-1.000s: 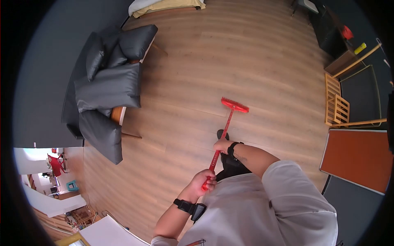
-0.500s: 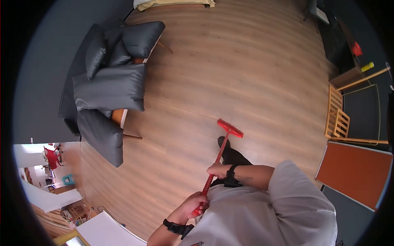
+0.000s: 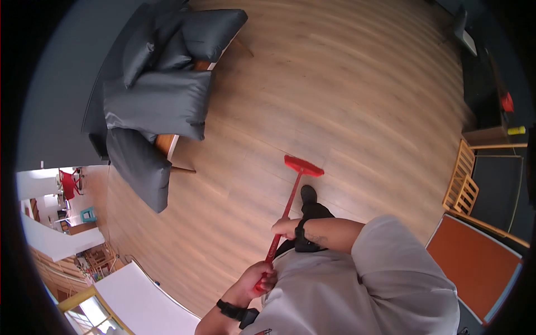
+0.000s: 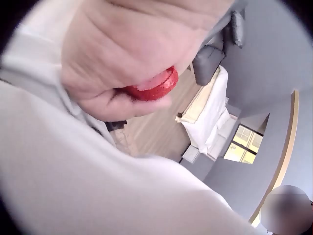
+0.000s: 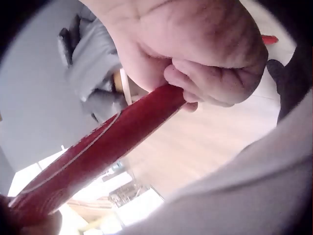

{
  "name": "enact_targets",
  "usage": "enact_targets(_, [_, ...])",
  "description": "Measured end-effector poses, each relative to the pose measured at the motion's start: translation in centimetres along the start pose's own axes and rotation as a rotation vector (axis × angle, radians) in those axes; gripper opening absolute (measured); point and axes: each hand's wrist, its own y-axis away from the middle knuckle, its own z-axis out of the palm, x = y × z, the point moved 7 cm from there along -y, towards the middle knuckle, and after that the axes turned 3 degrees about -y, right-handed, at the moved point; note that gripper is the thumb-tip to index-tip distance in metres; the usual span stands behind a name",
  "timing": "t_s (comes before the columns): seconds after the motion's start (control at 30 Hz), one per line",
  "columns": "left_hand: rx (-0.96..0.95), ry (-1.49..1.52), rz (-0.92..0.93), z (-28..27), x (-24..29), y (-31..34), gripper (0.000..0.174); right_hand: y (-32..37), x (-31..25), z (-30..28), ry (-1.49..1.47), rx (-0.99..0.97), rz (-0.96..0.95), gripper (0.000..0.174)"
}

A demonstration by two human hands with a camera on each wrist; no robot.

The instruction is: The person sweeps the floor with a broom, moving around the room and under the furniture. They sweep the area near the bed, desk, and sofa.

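A long-handled red broom (image 3: pixel 294 195) slants away from the person's body, its bristled head (image 3: pixel 304 166) down at the wooden floor just past a dark shoe (image 3: pixel 308 194). My right hand (image 3: pixel 286 227) grips the handle partway down; in the right wrist view its fingers (image 5: pixel 210 81) curl around the red shaft (image 5: pixel 112 132). Higher up, close to the shirt, my left hand (image 3: pixel 258 281) wraps around the top end. The rounded red tip (image 4: pixel 159 87) pokes out of the left fist (image 4: pixel 132 54) in the left wrist view.
A grey sofa with loose cushions (image 3: pixel 156 103) stands on the left, one wooden leg (image 3: pixel 183 170) jutting out. On the right are a wooden slatted rack (image 3: pixel 462 178) and an orange board (image 3: pixel 474 268). A white panel (image 3: pixel 142 298) is at the lower left.
The broom head has come closer to the person's foot, and the hands have shifted left in view. Both hands keep their grip. The head view has turned somewhat.
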Motion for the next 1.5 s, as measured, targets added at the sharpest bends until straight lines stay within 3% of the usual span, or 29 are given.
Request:
enact_targets(0.03, [0.0, 0.011, 0.01, -0.4, 0.1, 0.6, 0.01, 1.2, -1.0, 1.1, -0.117, -0.068, 0.032, 0.012])
enact_targets(0.1, [-0.025, 0.061, -0.016, -0.7, 0.3, 1.6, 0.01, 1.6, -1.7, 2.0, -0.088, -0.052, 0.114, 0.013])
enact_targets(0.17, [-0.048, 0.081, 0.011, 0.1, 0.8, 2.9, 0.008, 2.7, -2.9, 2.1, -0.062, -0.09, 0.08, 0.012])
enact_targets(0.37, [0.082, -0.211, 0.14, 3.1, 4.3, 4.0, 0.012, 6.7, -7.8, -3.0, -0.257, 0.117, -0.077, 0.012])
enact_targets(0.43, [0.028, -0.194, 0.152, 2.6, 6.1, 1.9, 0.013, 4.7, -8.2, -5.8, -0.176, 0.262, -0.087, 0.02])
enact_targets(0.57, [-0.032, -0.102, 0.165, 1.9, 9.0, -2.7, 0.012, -1.9, -8.6, -10.0, -0.192, 0.302, -0.127, 0.036])
enact_targets(0.63, [-0.026, -0.091, 0.161, 1.8, 9.3, -3.1, 0.01, -1.6, -9.3, -10.2, -0.091, 0.31, -0.057, 0.015])
enact_targets(0.7, [-0.011, -0.095, 0.161, 1.3, 9.6, -2.6, 0.009, -2.8, -9.1, -8.4, -0.006, 0.231, -0.028, 0.018])
enact_targets(0.8, [-0.012, 0.08, -0.04, -0.1, 7.4, 0.2, 0.017, -3.3, -8.4, -3.5, 0.051, 0.139, -0.035, 0.02])
enact_targets(0.97, [0.001, 0.04, -0.03, -2.8, 7.6, 5.2, 0.018, -0.9, -10.4, 3.3, 0.026, -0.053, 0.056, 0.022])
enact_targets(1.03, [-0.032, 0.058, -0.047, -3.2, 9.0, 7.0, 0.019, -0.9, -12.5, 4.0, -0.03, -0.001, -0.016, 0.018])
enact_targets(1.1, [0.022, -0.099, 0.071, -3.1, 11.2, 8.9, 0.014, -1.0, -14.1, 4.2, -0.075, 0.05, -0.075, 0.016])
enact_targets(1.23, [-0.024, -0.206, 0.1, -5.6, 14.8, 8.0, 0.01, -3.3, -16.4, 1.8, -0.103, 0.306, -0.104, 0.01])
enact_targets(1.3, [-0.138, -0.25, 0.113, -7.5, 16.7, 5.4, 0.01, -9.2, -17.8, 0.1, 0.473, 0.427, -0.483, 0.007])
enact_targets(1.37, [-0.079, -0.214, 0.106, -7.4, 18.0, 4.2, 0.01, -14.0, -17.8, -1.7, 0.562, 0.347, -0.269, 0.01])
enact_targets(1.43, [-0.022, -0.185, 0.095, -7.7, 19.8, 4.3, 0.01, -13.1, -20.6, -1.4, 0.605, 0.385, -0.262, 0.014])
enact_targets(1.5, [-0.032, -0.016, 0.041, -8.4, 20.3, 5.9, 0.01, -15.8, -20.6, 0.6, 0.471, 0.318, -0.415, 0.015])
